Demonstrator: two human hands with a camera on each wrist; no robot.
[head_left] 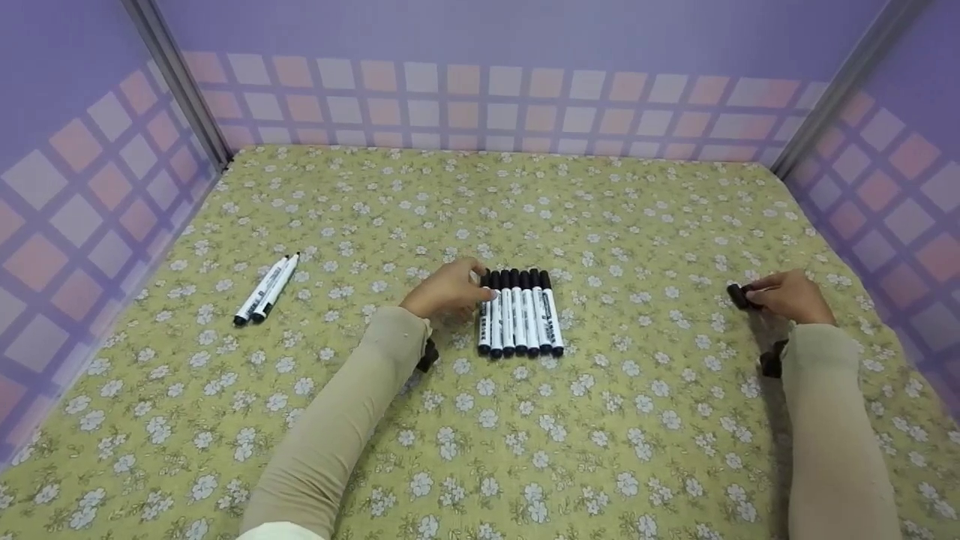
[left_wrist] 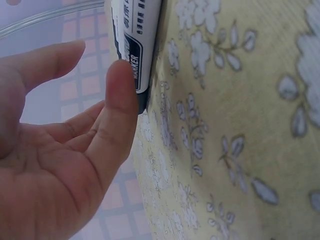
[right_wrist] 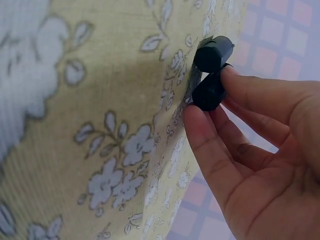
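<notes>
Several white markers with black caps point(head_left: 515, 319) lie side by side in a row, caps at the far end. My left hand point(head_left: 450, 289) is at the row's left side, a finger touching the outermost marker point(left_wrist: 142, 45) in the left wrist view; its thumb stands apart from that marker. Far to the right, my right hand point(head_left: 796, 296) pinches a loose black cap point(right_wrist: 207, 94) between thumb and fingertips, close over the cloth. A second black cap point(right_wrist: 214, 54) lies right against it.
Two uncapped white markers point(head_left: 262, 291) lie together on the left, tips pointing away. A yellow floral cloth point(head_left: 480, 435) covers the table. Purple panels with pink and white squares point(head_left: 480, 97) stand at the back and both sides.
</notes>
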